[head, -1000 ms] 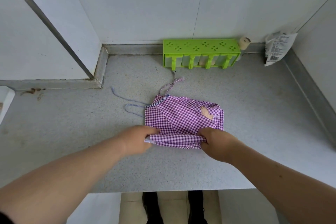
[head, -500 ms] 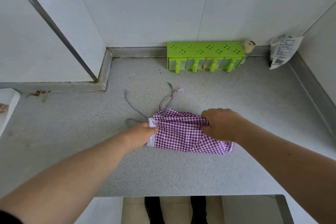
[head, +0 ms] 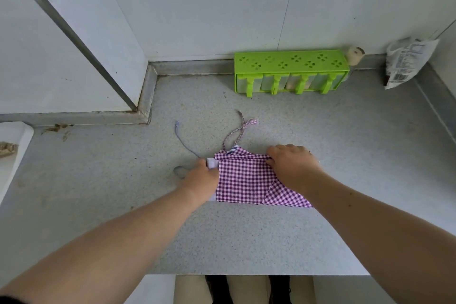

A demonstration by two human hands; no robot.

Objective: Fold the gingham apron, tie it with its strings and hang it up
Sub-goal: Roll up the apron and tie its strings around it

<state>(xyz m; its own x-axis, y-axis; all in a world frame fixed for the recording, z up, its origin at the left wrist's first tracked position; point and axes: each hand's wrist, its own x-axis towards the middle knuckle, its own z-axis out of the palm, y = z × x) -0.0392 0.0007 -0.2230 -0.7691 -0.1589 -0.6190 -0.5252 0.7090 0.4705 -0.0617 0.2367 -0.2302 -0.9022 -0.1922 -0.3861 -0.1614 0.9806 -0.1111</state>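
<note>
The purple-and-white gingham apron (head: 244, 180) lies folded into a small rectangle on the speckled grey counter (head: 246, 237). My left hand (head: 201, 177) pinches its left edge near a white patch of lining. On the far right corner my right hand (head: 293, 165) grips the top fold of cloth. Thin apron strings (head: 234, 132) trail away from the bundle toward the wall, one looping left across the counter.
A green rack (head: 291, 70) with clear containers stands against the back wall. Right of it are a small cork-topped bottle (head: 354, 55) and a white plastic bag (head: 407, 61). A wall corner juts in at the left. The counter's front edge runs below my arms.
Both hands carried the near edge of the apron away from me and laid it over, making the bundle narrower. The strings slid closer to the cloth.
</note>
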